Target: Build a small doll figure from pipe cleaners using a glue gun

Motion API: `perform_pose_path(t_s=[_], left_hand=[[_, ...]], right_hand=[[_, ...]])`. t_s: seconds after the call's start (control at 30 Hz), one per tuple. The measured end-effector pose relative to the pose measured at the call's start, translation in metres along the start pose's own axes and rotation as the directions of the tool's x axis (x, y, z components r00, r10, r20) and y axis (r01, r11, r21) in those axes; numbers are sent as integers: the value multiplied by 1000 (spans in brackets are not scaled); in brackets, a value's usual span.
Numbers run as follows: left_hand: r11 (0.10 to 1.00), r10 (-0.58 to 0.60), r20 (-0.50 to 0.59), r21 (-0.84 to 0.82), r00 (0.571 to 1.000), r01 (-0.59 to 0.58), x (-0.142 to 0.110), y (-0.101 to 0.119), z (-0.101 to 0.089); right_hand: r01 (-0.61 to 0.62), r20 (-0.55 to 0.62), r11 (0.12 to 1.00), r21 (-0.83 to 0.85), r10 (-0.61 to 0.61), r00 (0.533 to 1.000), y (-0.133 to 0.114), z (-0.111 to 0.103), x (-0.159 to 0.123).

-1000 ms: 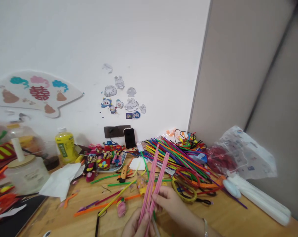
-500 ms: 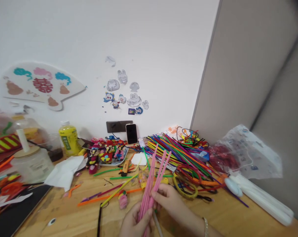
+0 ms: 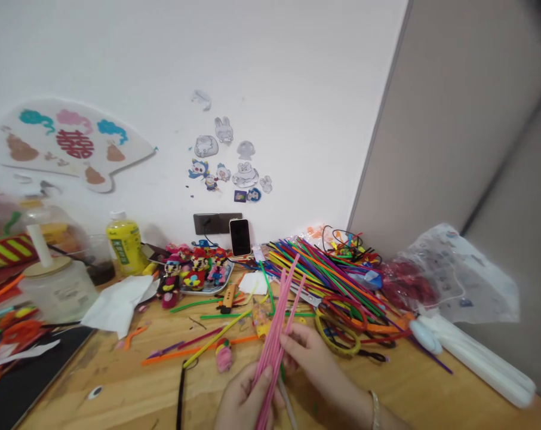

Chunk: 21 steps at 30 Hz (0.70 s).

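A bundle of pink pipe cleaners [image 3: 274, 334] stands tilted upward over the front of the table. My left hand [image 3: 246, 397] is closed round its lower part, thumb across the stems. Higher up on the right side, my right hand [image 3: 304, 352] pinches the pipe cleaners between thumb and fingers; one stem there leans away from the others. Left of the bundle lies a small pink figure [image 3: 224, 356] with a red and green top. A pale stick [image 3: 287, 401] shows partly beneath my hands.
A heap of coloured pipe cleaners [image 3: 333, 269] lies behind, with scissors [image 3: 309, 295] and yellow tape [image 3: 337, 340] near it. Small dolls [image 3: 194, 272] sit on a tray by a phone [image 3: 240, 237]. At left are a yellow bottle [image 3: 126, 245] and jar [image 3: 58, 292]; a plastic bag [image 3: 458, 275] lies right.
The pink stems have shifted within my hands: most now bunch together at the left, with one apart on the right. Both hands stay closed on them. The view has tilted slightly.
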<state>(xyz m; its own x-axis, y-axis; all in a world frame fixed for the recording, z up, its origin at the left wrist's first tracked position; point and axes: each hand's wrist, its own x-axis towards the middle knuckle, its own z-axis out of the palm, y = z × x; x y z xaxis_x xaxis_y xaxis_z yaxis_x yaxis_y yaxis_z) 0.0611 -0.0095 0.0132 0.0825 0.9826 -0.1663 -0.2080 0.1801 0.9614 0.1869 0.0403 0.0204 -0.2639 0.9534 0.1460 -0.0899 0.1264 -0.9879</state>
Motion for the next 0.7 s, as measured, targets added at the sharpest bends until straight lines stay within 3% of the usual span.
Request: perform_pose_path(t_s=[0.5, 0.7], left_hand=[[998, -2, -4, 68, 1000, 2, 0, -9, -5], [998, 9, 5, 55, 1000, -10, 1, -8, -3]], right_hand=[[-26, -27, 975, 219, 33, 999, 3, 3, -4], [-18, -70, 990, 136, 27, 997, 1, 4, -3]])
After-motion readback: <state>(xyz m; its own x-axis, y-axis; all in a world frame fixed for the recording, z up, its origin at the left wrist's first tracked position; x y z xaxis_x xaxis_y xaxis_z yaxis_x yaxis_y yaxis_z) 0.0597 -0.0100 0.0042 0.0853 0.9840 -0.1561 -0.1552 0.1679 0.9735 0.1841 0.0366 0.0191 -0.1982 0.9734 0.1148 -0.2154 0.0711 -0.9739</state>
